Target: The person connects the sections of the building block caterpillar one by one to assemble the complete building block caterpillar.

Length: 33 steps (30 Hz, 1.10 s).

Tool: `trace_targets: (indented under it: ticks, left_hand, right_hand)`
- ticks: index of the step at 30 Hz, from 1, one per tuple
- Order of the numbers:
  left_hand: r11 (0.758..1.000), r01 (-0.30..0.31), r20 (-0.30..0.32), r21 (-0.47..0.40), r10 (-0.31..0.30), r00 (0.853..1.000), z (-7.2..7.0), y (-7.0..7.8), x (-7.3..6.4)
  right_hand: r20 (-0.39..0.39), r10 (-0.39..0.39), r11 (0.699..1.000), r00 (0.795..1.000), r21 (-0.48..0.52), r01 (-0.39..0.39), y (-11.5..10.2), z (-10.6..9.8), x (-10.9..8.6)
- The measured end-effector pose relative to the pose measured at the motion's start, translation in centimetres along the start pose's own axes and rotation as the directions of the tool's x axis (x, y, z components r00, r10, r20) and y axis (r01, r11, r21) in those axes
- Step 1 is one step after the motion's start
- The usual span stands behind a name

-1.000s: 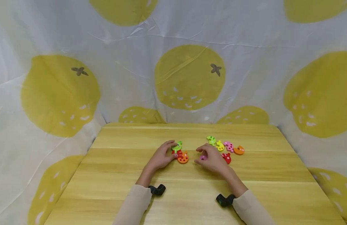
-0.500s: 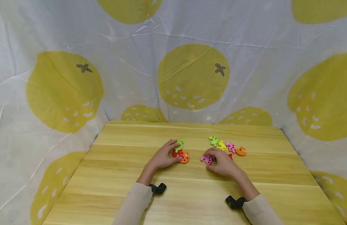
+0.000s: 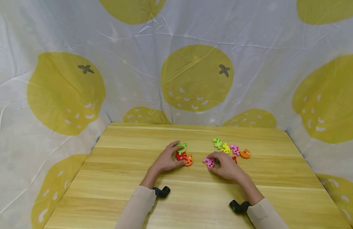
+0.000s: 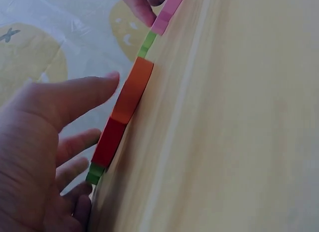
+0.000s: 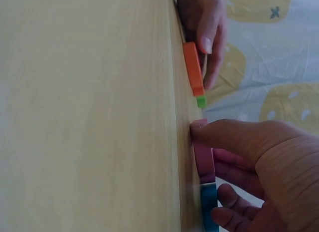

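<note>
Three joined puzzle pieces lie left of centre: a green head piece (image 3: 182, 147), a red piece numbered 2 (image 3: 181, 156) and an orange piece numbered 3 (image 3: 189, 160). My left hand (image 3: 166, 159) rests around their left side, fingers at the green and red pieces, thumb tip over the orange one. My right hand (image 3: 226, 166) pinches a pink dotted piece (image 3: 208, 162) between thumb and index finger, flat on the table. A blue piece (image 5: 209, 204) sits against the pink one under that hand, mostly hidden in the head view.
Behind my right hand lie a light green piece (image 3: 217, 143), a yellow piece (image 3: 225, 148), another pink piece (image 3: 235, 149) and an orange piece numbered 10 (image 3: 245, 154). A second red piece (image 3: 234, 159) is partly covered by the hand. The wooden table (image 3: 176, 203) meets a lemon-print curtain (image 3: 193, 25).
My right hand has drawn back to the right and now pinches the pink piece, which has since slid slightly left. My left thumb has moved onto the orange piece. The view has shifted slightly.
</note>
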<state>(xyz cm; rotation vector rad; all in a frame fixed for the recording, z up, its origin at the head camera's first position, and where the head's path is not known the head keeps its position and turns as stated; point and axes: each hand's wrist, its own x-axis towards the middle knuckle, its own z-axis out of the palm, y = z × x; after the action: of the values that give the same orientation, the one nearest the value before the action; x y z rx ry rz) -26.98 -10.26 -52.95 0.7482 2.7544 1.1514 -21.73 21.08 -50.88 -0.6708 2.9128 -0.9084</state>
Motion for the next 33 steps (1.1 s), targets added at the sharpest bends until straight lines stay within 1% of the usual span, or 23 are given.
trace_targets:
  ticks: [4,8,12,15,20,26,30,33]
  left_hand:
    - [1.000,0.024,-0.043,-0.003,-0.024,0.999,0.3,0.2,0.0]
    - [0.999,0.038,-0.055,0.007,-0.038,0.998,0.4,0.2,-0.1]
    - [0.999,0.027,-0.044,0.021,-0.026,0.999,0.4,0.1,-0.1]
    - [1.000,0.007,-0.033,0.022,-0.007,0.999,0.2,0.1,0.0]
    - [1.000,-0.019,-0.014,0.005,0.019,1.000,0.1,0.0,0.1]
    - [0.999,-0.034,0.005,-0.017,0.034,0.999,0.0,0.0,0.1]
    - [0.999,-0.033,0.010,-0.024,0.034,0.999,-0.2,0.0,0.0]
    - [0.999,-0.022,0.017,-0.027,0.023,1.000,-0.2,0.0,0.0]
  right_hand:
    - [-0.003,0.006,1.000,1.000,0.011,-0.006,0.1,0.2,0.1]
    - [0.000,0.026,0.999,1.000,0.046,-0.026,0.0,0.3,0.2]
    - [-0.008,0.043,0.996,0.999,0.079,-0.043,0.0,0.3,0.3]
    - [-0.021,0.038,0.994,0.999,0.099,-0.036,-0.1,0.2,0.4]
    - [-0.032,0.022,0.994,0.999,0.105,-0.019,-0.1,0.1,0.7]
    - [-0.022,0.037,0.992,0.999,0.120,-0.034,-0.5,0.0,1.5]
    - [-0.014,0.032,0.990,0.999,0.136,-0.030,-1.0,0.1,2.2]
    - [-0.005,0.011,0.989,1.000,0.150,-0.010,-1.3,0.3,2.8]
